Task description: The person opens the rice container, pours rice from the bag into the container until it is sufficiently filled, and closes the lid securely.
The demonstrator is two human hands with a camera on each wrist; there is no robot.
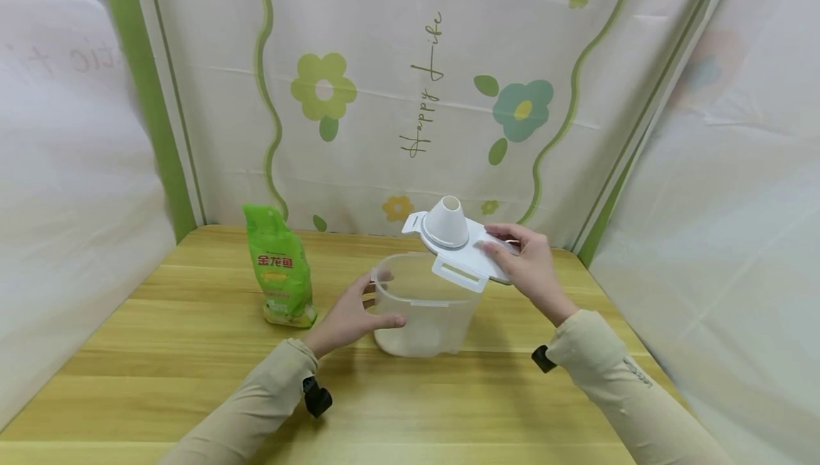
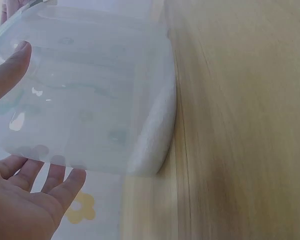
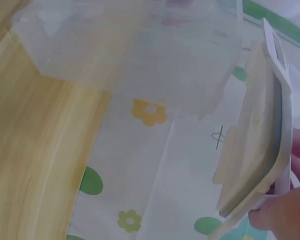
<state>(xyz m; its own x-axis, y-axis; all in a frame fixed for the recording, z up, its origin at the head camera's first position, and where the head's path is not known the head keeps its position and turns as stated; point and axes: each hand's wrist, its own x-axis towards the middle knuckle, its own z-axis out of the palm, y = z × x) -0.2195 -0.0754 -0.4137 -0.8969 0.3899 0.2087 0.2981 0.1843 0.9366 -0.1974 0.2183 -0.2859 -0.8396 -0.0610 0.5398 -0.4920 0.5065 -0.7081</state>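
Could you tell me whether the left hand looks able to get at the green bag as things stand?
Probably yes. The left hand rests against the clear container, and the green bag stands upright on the wooden table just to its left, with nothing between them. It would have to let go of the container first.

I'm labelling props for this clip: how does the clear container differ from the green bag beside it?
The clear container is see-through rigid plastic; the green bag is opaque and printed with red characters. The container is open-topped, its white lid lifted off in the right hand; the bag looks sealed. The left hand touches the container; nothing touches the bag. Both stand upright on the wooden table.
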